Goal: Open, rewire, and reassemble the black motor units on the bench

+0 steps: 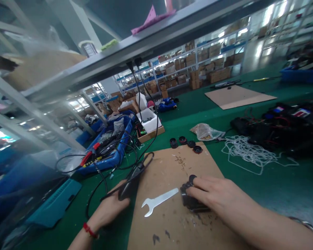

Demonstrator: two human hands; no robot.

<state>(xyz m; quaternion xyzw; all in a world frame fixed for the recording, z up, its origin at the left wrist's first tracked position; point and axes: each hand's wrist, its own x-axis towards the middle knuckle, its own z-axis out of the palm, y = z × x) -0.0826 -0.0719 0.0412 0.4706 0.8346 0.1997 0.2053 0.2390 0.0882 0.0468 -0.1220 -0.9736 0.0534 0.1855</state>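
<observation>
My left hand (pixel 111 208) is closed round a black corded tool (pixel 131 180) at the left edge of a brown cardboard sheet (pixel 172 222); its cable runs up and away. My right hand (pixel 219 196) rests on a small black part (pixel 191 201) on the cardboard, fingers curled over it and gripping it. A flat white wrench (pixel 159 200) lies between the two hands, touched by neither. A red band sits on my left wrist.
Several small black and red round caps (pixel 186 142) lie at the cardboard's far edge. Beyond are a plastic bag (pixel 206 132), a white cord tangle (pixel 246 152), black wired parts (pixel 281 125), a blue bin of cables (pixel 112 146) and a white box (pixel 150 121).
</observation>
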